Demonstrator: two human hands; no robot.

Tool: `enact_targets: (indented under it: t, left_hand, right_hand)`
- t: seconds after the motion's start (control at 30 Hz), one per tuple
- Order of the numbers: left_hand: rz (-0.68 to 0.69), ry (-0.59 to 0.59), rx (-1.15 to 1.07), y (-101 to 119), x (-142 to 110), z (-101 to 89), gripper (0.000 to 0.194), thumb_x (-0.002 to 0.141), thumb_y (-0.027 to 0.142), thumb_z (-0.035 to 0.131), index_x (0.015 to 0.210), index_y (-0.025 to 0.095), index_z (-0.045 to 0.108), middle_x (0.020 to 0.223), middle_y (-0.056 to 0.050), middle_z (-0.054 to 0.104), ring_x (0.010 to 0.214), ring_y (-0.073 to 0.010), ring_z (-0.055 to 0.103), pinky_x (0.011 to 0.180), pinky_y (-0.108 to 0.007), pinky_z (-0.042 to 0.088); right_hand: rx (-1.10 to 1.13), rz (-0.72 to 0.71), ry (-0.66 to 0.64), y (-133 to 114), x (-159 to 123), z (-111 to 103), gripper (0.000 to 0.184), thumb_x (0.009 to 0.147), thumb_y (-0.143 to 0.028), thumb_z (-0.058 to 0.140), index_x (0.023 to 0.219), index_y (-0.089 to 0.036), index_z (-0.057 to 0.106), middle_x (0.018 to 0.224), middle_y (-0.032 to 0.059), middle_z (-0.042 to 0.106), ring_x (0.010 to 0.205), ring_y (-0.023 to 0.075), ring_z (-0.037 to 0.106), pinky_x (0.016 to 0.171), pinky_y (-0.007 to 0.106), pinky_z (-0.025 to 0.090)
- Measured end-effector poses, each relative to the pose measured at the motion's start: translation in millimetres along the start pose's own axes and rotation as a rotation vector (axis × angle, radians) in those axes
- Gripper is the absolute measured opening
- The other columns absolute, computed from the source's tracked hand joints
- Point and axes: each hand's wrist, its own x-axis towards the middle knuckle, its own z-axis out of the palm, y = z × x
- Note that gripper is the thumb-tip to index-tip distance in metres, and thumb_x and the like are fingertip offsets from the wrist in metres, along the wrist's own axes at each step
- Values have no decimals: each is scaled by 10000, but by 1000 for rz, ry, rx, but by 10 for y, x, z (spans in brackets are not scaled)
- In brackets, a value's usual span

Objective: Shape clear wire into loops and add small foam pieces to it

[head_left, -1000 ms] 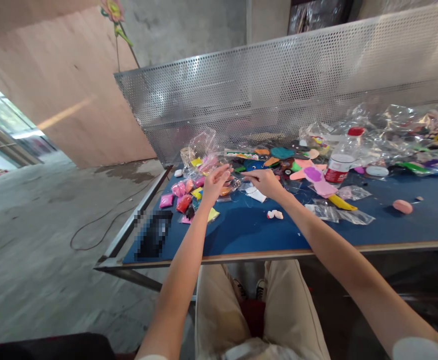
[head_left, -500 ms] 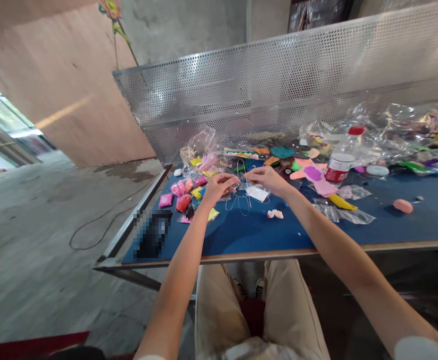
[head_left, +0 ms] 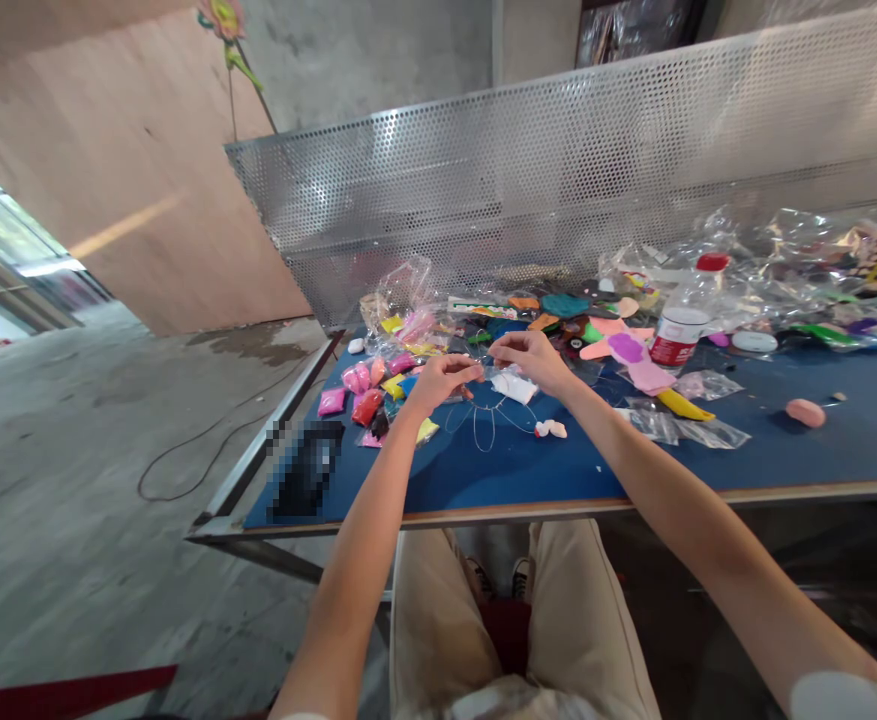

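Observation:
A thin, pale wire (head_left: 484,449) bent into several petal-like loops hangs between my hands over the blue tabletop. My left hand (head_left: 444,381) pinches it, thumb and fingers closed near its upper part. Close by on the right, my right hand (head_left: 534,358) is also closed in a pinch on the wire; the exact grip point is too fine to make out. Behind the loops lies a white packet (head_left: 514,388), just below my right hand. Small white lumps with a red spot (head_left: 551,429) rest beside the rightmost loop.
Colourful clay packets (head_left: 367,405) lie at left, above a blurred dark object (head_left: 309,470). To the right stand a red-capped bottle (head_left: 679,325), pink and purple flat pieces (head_left: 644,372) and a pink lump (head_left: 806,412). A perforated metal panel (head_left: 483,180) runs behind the table.
The wire has turned: the tall loop that stood up between my hands is gone from there, and the loops now spread out below them. Both hands stay nearly in place.

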Motion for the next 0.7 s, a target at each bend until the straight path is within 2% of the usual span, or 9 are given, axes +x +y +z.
enact_targets:
  t: [0.13,0.27,0.33,0.4,0.53,0.6,0.7]
  left_hand:
    - [0,7,3,35,-19,13,325,765,478,819,847,170,751,825,-49,750,574,-113,639,583,-256,568]
    - [-47,-34,-2,60,-38,9,357,734,502,827,827,171,734,796,-40,739,551,-101,617,536,-228,522]
    - [-73,-37,-8,69,-43,6,361,722,507,830,814,173,729,780,-29,736,525,-83,597,500,-202,479]
    - [-85,-28,-19,75,-45,6,354,720,503,830,788,174,722,759,-18,730,499,-64,578,473,-179,436]
    - [-98,-32,-28,76,-43,21,324,741,473,829,732,170,713,720,-18,722,486,-56,574,453,-167,395]
    - [-110,-41,-20,68,-41,34,316,743,461,833,717,171,713,711,-19,724,491,-62,581,461,-172,408]
    - [-96,-91,-3,49,-38,50,297,743,449,837,735,172,731,711,-21,727,515,-76,602,495,-189,454]
  right_hand:
    - [-94,-81,1,-13,-13,13,356,824,-543,712,787,-189,702,716,41,703,677,163,639,632,299,518]
    - [-343,-331,116,23,15,8,241,910,-412,639,814,-195,675,881,80,724,821,192,649,765,344,540]
    - [-378,-415,150,53,27,3,176,938,-344,601,857,-198,656,950,92,723,877,202,661,815,364,551]
    - [-336,-428,143,75,21,9,134,963,-294,554,965,-200,650,978,88,729,877,196,683,822,364,568]
    - [-377,-453,106,61,-41,49,267,1003,-241,479,1211,-219,646,1053,79,746,864,177,704,814,348,586]
    - [-444,-483,115,28,-73,60,301,1021,-236,454,1236,-240,664,1070,71,753,839,170,697,806,347,586]
    - [-512,-529,151,-18,-90,24,289,1040,-262,454,1135,-259,727,1021,61,771,867,188,700,819,365,578]
